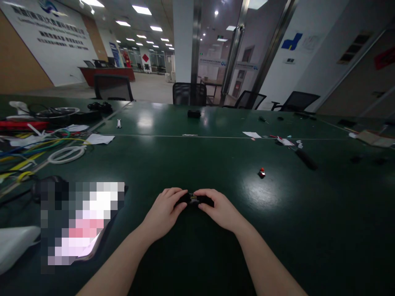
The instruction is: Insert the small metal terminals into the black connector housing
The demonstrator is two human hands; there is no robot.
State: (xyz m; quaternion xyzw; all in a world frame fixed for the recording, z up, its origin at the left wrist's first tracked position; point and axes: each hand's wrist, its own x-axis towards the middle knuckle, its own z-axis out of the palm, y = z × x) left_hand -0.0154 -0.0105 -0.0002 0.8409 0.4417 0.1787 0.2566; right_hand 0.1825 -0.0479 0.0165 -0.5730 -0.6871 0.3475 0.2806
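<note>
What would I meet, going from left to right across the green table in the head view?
Coiled white cable, small silver wrench-like tool, left hand, slim black object in both hands, right hand, small red-and-silver object, long dark rod-like object.

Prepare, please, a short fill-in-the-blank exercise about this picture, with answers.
The left hand and right hand hold a small object whose main colour is ____.
The table is dark ____ in colour.
The coiled white cable lies toward the person's ____ side.
The red-topped item rests nearer to the ____ hand.
Missing words: black; green; left; right.
</note>
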